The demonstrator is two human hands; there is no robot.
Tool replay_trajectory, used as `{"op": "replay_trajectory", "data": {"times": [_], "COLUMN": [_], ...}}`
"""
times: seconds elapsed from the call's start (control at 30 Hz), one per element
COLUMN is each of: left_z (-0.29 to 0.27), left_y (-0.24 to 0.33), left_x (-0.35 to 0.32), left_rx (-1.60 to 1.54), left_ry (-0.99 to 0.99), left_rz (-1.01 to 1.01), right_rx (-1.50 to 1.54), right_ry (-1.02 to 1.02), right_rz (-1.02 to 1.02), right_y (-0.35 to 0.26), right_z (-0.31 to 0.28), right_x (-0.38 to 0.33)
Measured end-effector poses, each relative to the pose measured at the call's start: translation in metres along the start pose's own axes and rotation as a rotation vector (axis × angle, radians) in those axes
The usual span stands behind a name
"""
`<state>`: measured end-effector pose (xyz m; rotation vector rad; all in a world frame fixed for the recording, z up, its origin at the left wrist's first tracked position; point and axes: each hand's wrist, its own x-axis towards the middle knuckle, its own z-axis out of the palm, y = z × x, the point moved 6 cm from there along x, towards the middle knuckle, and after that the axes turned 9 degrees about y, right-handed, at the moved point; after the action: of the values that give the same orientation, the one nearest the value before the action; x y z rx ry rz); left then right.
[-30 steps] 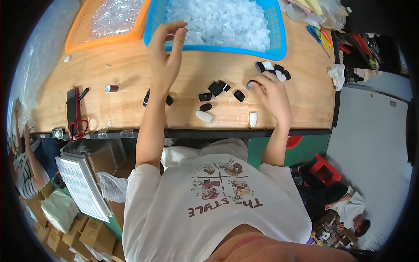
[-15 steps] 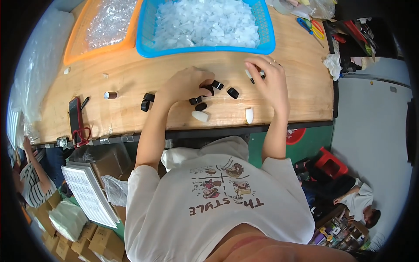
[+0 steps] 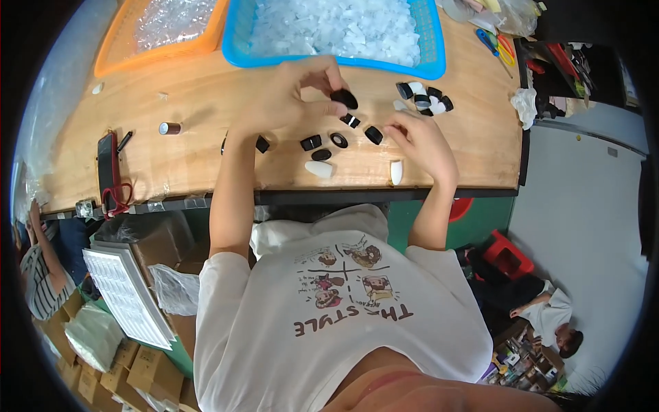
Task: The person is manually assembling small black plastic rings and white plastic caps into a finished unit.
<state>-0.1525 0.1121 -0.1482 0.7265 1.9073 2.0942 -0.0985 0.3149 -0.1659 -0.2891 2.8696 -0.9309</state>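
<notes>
My left hand (image 3: 295, 96) is raised above the wooden table, closed on a round black cap (image 3: 344, 99) between thumb and fingers. Lower and to the right, my right hand (image 3: 424, 144) has curled fingers with the thumb apart and nothing visible in them. Its fingertips are close beside a black cap (image 3: 373, 134); whether they touch is unclear. Between the hands lie a black piece with a light band (image 3: 351, 121), a black ring (image 3: 338, 140) and more black caps (image 3: 311, 143). Two white tapered pieces (image 3: 319, 169) lie nearer the table's front edge.
Black and white pieces (image 3: 422, 100) form a cluster beyond my right hand. A blue basket (image 3: 329, 63) of translucent pieces and an orange basket (image 3: 154, 56) stand at the back. Left are a thread spool (image 3: 169, 128), a phone (image 3: 108, 161) and red-handled scissors (image 3: 118, 198).
My left hand has risen from the loose caps, lifting a black cap. My right hand has come nearer and left from the cluster, which now shows. The view has shifted slightly.
</notes>
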Motion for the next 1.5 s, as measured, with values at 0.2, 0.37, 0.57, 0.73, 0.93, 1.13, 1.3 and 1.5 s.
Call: {"op": "replay_trajectory", "data": {"times": [0.2, 0.37, 0.57, 0.73, 0.93, 1.13, 1.3, 1.5], "left_z": [-0.007, -0.008, -0.005, -0.014, -0.014, -0.011, -0.011, -0.013], "left_y": [-0.002, -0.002, 0.0, -0.009, -0.004, -0.007, -0.009, -0.013], "left_x": [0.003, 0.006, 0.004, 0.002, 0.005, 0.005, 0.004, 0.002], "left_rx": [-0.111, -0.395, -0.47, -0.453, -0.455, -0.44, -0.36, -0.326], "left_ry": [0.069, 0.122, 0.2, 0.304, 0.364, 0.354, 0.371, 0.425], "left_rz": [0.024, 0.004, 0.065, 0.071, 0.037, -0.04, 0.027, 0.018], "right_rx": [-0.059, 0.172, 0.728, 0.592, 0.377, 0.355, 0.36, 0.389], "right_ry": [-0.027, -0.032, 0.627, 0.907, 1.007, 1.025, 0.992, 0.884], "right_rz": [0.082, 0.03, -0.197, -0.519, -0.644, -0.677, -0.704, -0.597], "right_y": [0.019, 0.006, -0.063, -0.099, -0.1, -0.093, -0.096, -0.101], "right_z": [0.011, 0.007, -0.042, -0.045, -0.03, -0.024, -0.019, -0.02], "right_x": [-0.054, -0.046, -0.003, 0.022, 0.035, 0.036, 0.035, 0.038]}}
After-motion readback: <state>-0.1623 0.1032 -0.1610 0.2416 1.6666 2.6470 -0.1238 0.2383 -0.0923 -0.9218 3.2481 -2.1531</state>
